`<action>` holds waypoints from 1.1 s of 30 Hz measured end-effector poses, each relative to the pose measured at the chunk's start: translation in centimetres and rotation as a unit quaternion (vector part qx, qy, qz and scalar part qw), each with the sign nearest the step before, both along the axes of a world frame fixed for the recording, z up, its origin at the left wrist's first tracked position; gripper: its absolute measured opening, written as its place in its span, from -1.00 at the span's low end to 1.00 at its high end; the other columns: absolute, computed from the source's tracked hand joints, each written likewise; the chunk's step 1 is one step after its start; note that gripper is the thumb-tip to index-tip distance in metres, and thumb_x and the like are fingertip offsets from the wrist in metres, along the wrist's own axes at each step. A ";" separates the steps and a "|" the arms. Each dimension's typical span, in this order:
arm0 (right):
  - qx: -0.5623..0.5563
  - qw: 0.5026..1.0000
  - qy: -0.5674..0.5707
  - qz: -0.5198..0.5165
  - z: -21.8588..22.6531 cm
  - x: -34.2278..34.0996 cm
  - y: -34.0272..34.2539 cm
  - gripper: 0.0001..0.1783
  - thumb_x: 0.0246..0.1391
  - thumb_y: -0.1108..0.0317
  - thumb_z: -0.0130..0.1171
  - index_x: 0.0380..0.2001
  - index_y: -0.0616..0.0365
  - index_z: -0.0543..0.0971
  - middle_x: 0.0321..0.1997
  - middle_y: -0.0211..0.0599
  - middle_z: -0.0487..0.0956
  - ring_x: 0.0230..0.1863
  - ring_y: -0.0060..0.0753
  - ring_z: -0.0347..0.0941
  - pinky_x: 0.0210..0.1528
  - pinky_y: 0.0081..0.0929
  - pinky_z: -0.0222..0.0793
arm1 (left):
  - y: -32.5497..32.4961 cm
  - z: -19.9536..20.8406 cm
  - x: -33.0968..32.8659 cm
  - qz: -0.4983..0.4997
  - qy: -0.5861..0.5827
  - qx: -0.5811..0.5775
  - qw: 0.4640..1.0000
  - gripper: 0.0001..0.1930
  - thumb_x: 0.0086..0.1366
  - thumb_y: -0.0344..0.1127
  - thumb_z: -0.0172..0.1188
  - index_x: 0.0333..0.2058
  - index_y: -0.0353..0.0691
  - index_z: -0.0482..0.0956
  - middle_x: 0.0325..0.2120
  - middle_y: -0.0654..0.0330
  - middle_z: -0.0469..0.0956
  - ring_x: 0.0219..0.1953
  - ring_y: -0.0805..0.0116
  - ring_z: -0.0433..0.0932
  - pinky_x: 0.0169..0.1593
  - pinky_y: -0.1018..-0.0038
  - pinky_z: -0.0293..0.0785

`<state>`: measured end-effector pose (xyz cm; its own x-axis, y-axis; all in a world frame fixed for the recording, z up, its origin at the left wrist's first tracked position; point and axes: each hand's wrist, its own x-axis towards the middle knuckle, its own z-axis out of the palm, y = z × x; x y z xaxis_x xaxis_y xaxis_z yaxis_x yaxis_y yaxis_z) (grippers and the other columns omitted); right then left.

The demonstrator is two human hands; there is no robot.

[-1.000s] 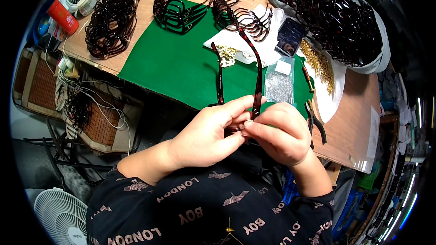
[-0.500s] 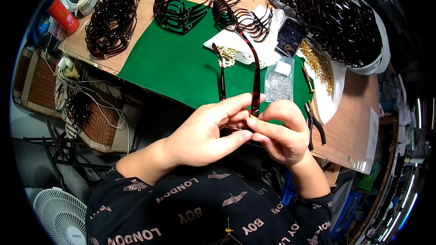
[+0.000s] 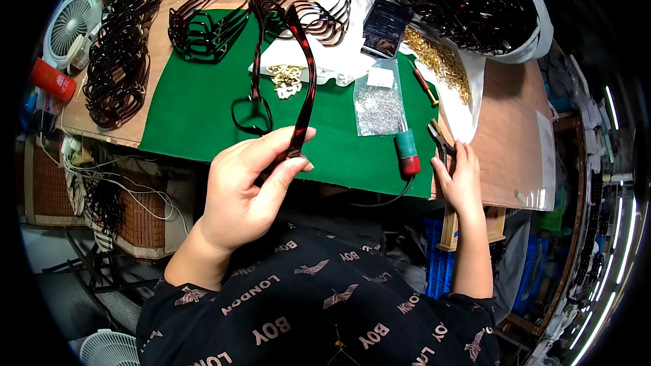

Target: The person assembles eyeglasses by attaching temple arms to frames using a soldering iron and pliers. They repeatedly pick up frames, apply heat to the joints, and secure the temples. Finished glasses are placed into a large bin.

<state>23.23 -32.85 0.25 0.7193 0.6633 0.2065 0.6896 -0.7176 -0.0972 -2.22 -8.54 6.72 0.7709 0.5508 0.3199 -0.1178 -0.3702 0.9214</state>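
Observation:
My left hand (image 3: 247, 186) is closed around a dark red-brown tortoiseshell eyeglass frame (image 3: 303, 88), pinched between thumb and fingers. One temple rises upright from the grip. The other temple and a lens rim show to its left, over the green mat (image 3: 193, 105); my fingers hide the rest. At the mat's right edge my right hand (image 3: 462, 179) has its thumb and fingers around the dark handles of a pair of pliers (image 3: 441, 141), whose jaws point away from me. Left of the pliers lies a teal and red cylindrical tool (image 3: 407, 152) with a cord.
Further back are stacked eyeglass frames (image 3: 210, 30), small gold parts (image 3: 285, 81) on white cloth, a bag of silvery bits (image 3: 378, 110), a phone (image 3: 385, 27), a red-handled screwdriver (image 3: 424, 85) and a gold heap (image 3: 444, 68). A large sack of dark temples (image 3: 475, 10) stands at the back right.
My right hand has left the eyeglass frame and moved right to the pliers. My left hand has shifted left, still holding the frame. The view has turned, and the corded tool now shows.

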 end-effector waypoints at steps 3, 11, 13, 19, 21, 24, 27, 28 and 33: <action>0.062 0.995 -0.061 0.051 -1.1 0.7 -0.4 -0.58 0.00 0.33 0.12 -0.06 0.29 0.40 -0.17 0.02 0.39 -0.09 0.03 0.29 -0.02 -0.16 0.22 | -0.2 0.3 0.3 -0.071 0.036 -0.128 0.989 -0.64 0.16 -0.58 0.08 -0.02 -0.38 0.39 -0.42 0.22 0.53 -0.38 0.55 0.50 -0.28 0.64 0.41; 0.167 0.947 0.165 0.221 6.6 -4.7 3.7 -0.70 -0.11 0.48 0.18 -0.25 0.24 0.42 -0.28 -0.09 0.39 -0.25 -0.06 0.34 -0.15 -0.29 0.27 | -0.5 0.6 0.1 -0.150 0.031 -0.154 0.976 -0.57 0.12 -0.61 0.08 0.02 -0.37 0.36 -0.14 0.13 0.50 -0.46 0.70 0.31 -0.33 0.76 0.28; 0.057 0.916 0.253 0.306 9.1 -6.7 5.7 -0.69 -0.11 0.48 0.18 -0.23 0.21 0.40 -0.29 -0.10 0.39 -0.23 -0.05 0.34 -0.14 -0.28 0.27 | -0.7 1.1 0.1 -0.156 0.048 -0.156 0.974 -0.55 0.09 -0.62 0.09 0.02 -0.38 0.35 -0.05 0.14 0.46 -0.49 0.71 0.28 -0.35 0.76 0.27; -0.025 0.896 0.260 0.360 11.2 -8.2 7.9 -0.66 -0.05 0.38 0.16 -0.19 0.22 0.36 -0.31 -0.11 0.36 -0.24 -0.05 0.30 -0.16 -0.25 0.25 | -0.8 1.4 0.1 -0.170 0.057 -0.152 0.972 -0.53 0.09 -0.63 0.08 0.04 -0.38 0.34 -0.03 0.14 0.44 -0.46 0.70 0.31 -0.34 0.75 0.28; -0.034 0.890 0.262 0.372 11.7 -8.4 8.2 -0.65 -0.05 0.37 0.17 -0.18 0.21 0.36 -0.31 -0.11 0.36 -0.24 -0.06 0.30 -0.16 -0.25 0.25 | -0.6 1.5 0.1 -0.172 0.066 -0.140 0.973 -0.54 0.10 -0.63 0.07 0.04 -0.38 0.34 -0.03 0.14 0.44 -0.45 0.71 0.31 -0.34 0.75 0.29; -0.031 0.890 0.242 0.384 11.6 -8.8 8.5 -0.67 -0.06 0.36 0.18 -0.22 0.19 0.37 -0.34 -0.13 0.36 -0.27 -0.07 0.32 -0.20 -0.26 0.27 | -0.9 1.1 0.3 -0.189 0.055 -0.132 0.972 -0.54 0.10 -0.63 0.07 0.04 -0.38 0.34 -0.04 0.14 0.45 -0.44 0.70 0.32 -0.34 0.74 0.29; -0.043 0.898 0.216 0.380 10.9 -9.0 8.5 -0.71 -0.09 0.34 0.20 -0.30 0.17 0.37 -0.40 -0.17 0.38 -0.33 -0.08 0.35 -0.27 -0.25 0.30 | -0.8 1.6 0.2 -0.186 0.066 -0.109 0.974 -0.56 0.09 -0.63 0.08 0.01 -0.39 0.38 -0.06 0.14 0.46 -0.46 0.69 0.33 -0.37 0.74 0.29; -0.051 0.901 0.208 0.376 10.5 -9.0 8.4 -0.72 -0.09 0.33 0.20 -0.33 0.16 0.37 -0.43 -0.18 0.38 -0.36 -0.08 0.36 -0.30 -0.25 0.32 | -0.8 1.8 0.3 -0.190 0.074 -0.089 0.975 -0.56 0.08 -0.63 0.09 0.01 -0.38 0.38 -0.06 0.14 0.47 -0.47 0.68 0.34 -0.38 0.74 0.28; -0.040 0.903 0.221 0.366 9.6 -8.7 8.2 -0.73 -0.13 0.31 0.22 -0.40 0.14 0.37 -0.49 -0.21 0.39 -0.40 -0.09 0.39 -0.39 -0.23 0.33 | -1.0 1.4 0.7 -0.173 0.069 -0.058 0.981 -0.55 0.05 -0.63 0.11 -0.01 -0.35 0.41 -0.13 0.16 0.49 -0.49 0.66 0.33 -0.39 0.73 0.28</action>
